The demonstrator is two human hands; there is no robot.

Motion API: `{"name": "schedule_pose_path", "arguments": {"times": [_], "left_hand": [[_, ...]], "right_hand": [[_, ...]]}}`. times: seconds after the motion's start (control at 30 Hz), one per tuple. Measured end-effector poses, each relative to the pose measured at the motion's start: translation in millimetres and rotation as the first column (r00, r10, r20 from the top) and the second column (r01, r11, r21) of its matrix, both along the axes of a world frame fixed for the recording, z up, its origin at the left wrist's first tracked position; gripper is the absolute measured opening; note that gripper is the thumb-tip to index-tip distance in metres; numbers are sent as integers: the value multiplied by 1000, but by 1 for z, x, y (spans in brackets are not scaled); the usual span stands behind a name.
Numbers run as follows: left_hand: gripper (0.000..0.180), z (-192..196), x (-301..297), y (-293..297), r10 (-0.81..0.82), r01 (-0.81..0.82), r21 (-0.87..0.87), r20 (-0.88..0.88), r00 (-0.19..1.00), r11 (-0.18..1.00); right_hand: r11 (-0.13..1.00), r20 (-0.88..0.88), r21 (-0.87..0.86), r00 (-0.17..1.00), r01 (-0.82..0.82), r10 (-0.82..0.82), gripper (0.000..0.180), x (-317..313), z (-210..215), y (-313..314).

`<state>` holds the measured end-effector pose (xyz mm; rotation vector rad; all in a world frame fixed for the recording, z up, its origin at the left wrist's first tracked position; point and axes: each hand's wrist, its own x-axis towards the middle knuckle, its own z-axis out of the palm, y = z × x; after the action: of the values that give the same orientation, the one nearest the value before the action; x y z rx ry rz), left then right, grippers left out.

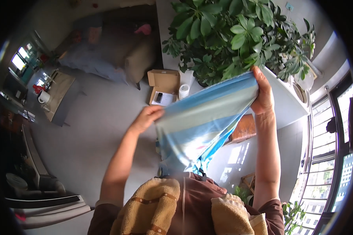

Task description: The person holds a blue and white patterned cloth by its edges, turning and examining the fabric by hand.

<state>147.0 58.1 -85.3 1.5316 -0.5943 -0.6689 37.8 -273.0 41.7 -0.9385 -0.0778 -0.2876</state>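
Both hands are holding a striped blue cloth (202,125) stretched at chest height before the plant (239,35), the left hand (147,117) pinching its lower corner and the right hand (262,96) gripping its upper edge, so the fabric is hanging open and taut.

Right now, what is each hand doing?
Left hand: closed, pinching one edge of the blue striped cloth.
Right hand: closed on the cloth's other, higher edge.
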Motion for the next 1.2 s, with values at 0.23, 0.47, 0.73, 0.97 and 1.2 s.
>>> {"name": "schedule_pose_path", "arguments": {"times": [0.23,0.47,0.73,0.97,1.2], "left_hand": [[12,231,11,85,488,-350,-345,523,699,871],[15,222,-3,60,197,-128,-271,245,949,954],[14,194,-17,-8,-147,155,-183,56,987,971],[20,197,-25,-21,-354,355,13,92,931,935],[21,202,-36,-24,-437,423,129,106,893,897]], "right_hand": [[860,297,-495,954,123,35,24,21,32,38],[642,134,-750,987,160,-88,9,22,4,24],[696,67,-710,974,-107,217,53,10,-30,117],[794,-63,-339,854,-505,517,56,-10,-51,123],[860,44,-362,915,-359,401,26,-22,-41,127]]}}
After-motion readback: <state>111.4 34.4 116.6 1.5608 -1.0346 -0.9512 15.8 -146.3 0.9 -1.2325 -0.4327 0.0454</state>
